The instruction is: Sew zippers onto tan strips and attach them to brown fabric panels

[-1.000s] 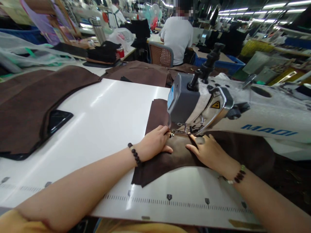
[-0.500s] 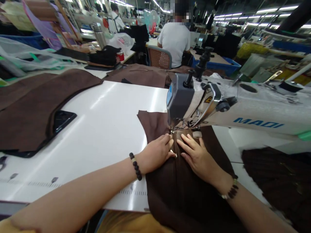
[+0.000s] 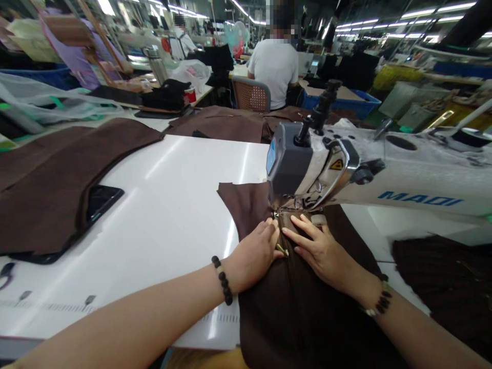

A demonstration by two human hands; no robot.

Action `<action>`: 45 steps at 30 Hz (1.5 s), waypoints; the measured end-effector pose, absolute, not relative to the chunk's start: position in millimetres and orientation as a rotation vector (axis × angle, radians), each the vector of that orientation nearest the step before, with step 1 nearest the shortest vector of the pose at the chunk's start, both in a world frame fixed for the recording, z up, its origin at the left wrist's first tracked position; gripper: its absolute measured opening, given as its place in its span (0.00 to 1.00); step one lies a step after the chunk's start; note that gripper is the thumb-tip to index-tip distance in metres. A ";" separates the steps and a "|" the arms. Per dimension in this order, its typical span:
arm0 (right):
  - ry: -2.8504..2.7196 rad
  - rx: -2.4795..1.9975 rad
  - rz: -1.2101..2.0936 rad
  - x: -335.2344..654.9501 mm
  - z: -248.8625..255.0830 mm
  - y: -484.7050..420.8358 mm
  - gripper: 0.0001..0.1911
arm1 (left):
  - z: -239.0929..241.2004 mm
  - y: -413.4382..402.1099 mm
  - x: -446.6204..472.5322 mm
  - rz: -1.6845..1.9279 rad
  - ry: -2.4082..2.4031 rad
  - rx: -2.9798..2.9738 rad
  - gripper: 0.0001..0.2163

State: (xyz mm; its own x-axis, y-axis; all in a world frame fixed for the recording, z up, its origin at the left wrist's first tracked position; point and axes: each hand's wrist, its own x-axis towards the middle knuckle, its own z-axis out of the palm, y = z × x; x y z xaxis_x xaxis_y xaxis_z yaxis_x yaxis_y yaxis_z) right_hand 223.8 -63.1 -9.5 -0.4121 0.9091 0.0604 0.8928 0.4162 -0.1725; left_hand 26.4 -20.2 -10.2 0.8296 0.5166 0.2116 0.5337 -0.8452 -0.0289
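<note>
A dark brown leather-like piece point(image 3: 265, 312) with a long straight seam or zip line lies under the head of a sewing machine point(image 3: 292, 159). My left hand point(image 3: 255, 251) rests on its left part, fingers bent and pressed together just in front of the presser foot point(image 3: 275, 211). A small brass-coloured metal piece point(image 3: 282, 249) with a pale tip sticks out by my left thumb; its other end is hidden under the hand. My right hand point(image 3: 323, 251) lies flat on the brown piece, right of the line, fingers spread and holding nothing.
More brown pieces point(image 3: 77, 174) lie at the left over a shiny black flat object point(image 3: 103, 197). Others point(image 3: 226, 123) lie behind the white tabletop point(image 3: 180, 205), and a dark gathered piece point(image 3: 434, 271) at the right. Ahead, a person in a white shirt point(image 3: 273, 66) sits on a chair point(image 3: 251, 95).
The view has shifted slightly. More of the brass-coloured piece shows by my left thumb. Both hands keep nearly the same places on the brown piece.
</note>
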 end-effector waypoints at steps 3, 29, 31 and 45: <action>-2.520 -1.613 0.158 223.0 -9.3 -63.6 0.22 | -12.5 -19.1 24.7 -0.310 -0.796 -2.897 0.25; -2.170 -1.478 0.858 214.0 19.6 -57.9 0.15 | 41.6 -41.4 -38.7 -0.177 -0.744 -3.757 0.10; -2.070 -1.510 0.788 221.5 15.3 -83.1 0.14 | 48.3 -51.6 -53.7 -0.084 -0.608 -3.802 0.13; -2.460 -1.445 1.015 202.4 34.5 -186.8 0.56 | 37.2 -76.6 -3.2 -0.955 -0.507 -3.211 0.10</action>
State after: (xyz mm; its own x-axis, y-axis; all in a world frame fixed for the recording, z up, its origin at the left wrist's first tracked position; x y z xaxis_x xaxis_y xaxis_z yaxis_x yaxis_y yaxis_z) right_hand 202.4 -186.8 34.5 -0.5394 0.8109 -0.2272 0.7350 0.3216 -0.5970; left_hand -3.2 -76.6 37.2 0.7994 0.3483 0.4895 0.2105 -0.9255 0.3149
